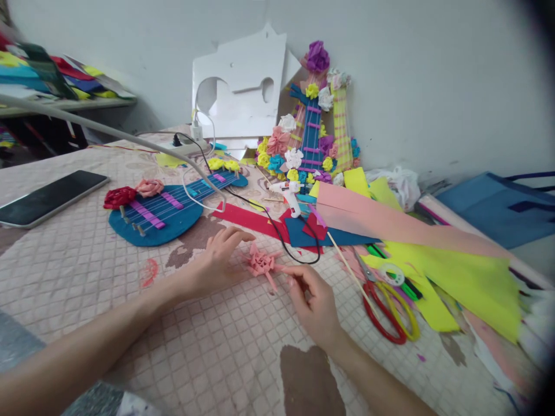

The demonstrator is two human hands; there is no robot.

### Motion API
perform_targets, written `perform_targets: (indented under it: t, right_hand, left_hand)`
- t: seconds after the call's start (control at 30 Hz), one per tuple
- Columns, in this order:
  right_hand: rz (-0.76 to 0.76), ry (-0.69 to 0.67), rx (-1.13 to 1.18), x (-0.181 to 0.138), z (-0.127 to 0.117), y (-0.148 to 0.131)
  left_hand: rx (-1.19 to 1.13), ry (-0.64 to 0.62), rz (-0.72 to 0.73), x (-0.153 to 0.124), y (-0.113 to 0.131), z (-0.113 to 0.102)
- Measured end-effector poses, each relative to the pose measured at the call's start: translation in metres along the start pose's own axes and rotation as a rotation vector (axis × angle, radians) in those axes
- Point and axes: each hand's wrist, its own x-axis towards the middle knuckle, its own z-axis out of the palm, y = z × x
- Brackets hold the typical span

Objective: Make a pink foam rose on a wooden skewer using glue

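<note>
A small pink paper flower (262, 261) with narrow strips sticking out of it lies on the table in front of me. To its left is my left hand (223, 254), with thumb and index finger apart around the flower's near side; whether the thumb touches it I cannot tell. My right hand (314, 303) is closed in a pinch on a pink strip at the flower's right side. Left of the hands rests a blue paper guitar (173, 216) with strings, purple bars, a red flower (119, 198) and a pink flower (150, 187).
A white glue gun (291, 196) with a black cable (299, 261) lies beyond the flower. Scissors (384, 306), a wooden stick (349, 267), and pink and yellow sheets (459, 283) spread rightward. A phone (52, 197) is at left. Decorated guitars (311, 136) lean on the wall.
</note>
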Motion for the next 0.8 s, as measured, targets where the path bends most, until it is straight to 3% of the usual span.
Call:
perform_targets:
  t: [0.17,0.43,0.63,0.8]
  right_hand:
    - [-0.048,-0.032,-0.192,-0.013,-0.019,0.005]
    - [0.122,0.157,-0.686,0.006,-0.089,0.057]
    - [0.219,0.148,-0.822,0.013,-0.088,0.086]
    - [0.238,0.179,-0.790,0.013,-0.091,0.083]
  left_hand:
    - [0.008,0.034,0.039,0.002,-0.010,0.001]
    - [0.114,0.146,0.072,0.009,-0.020,0.004]
    - [0.171,0.256,0.048,0.010,-0.023,0.004]
    - [0.108,0.289,0.048,0.010,-0.021,0.003]
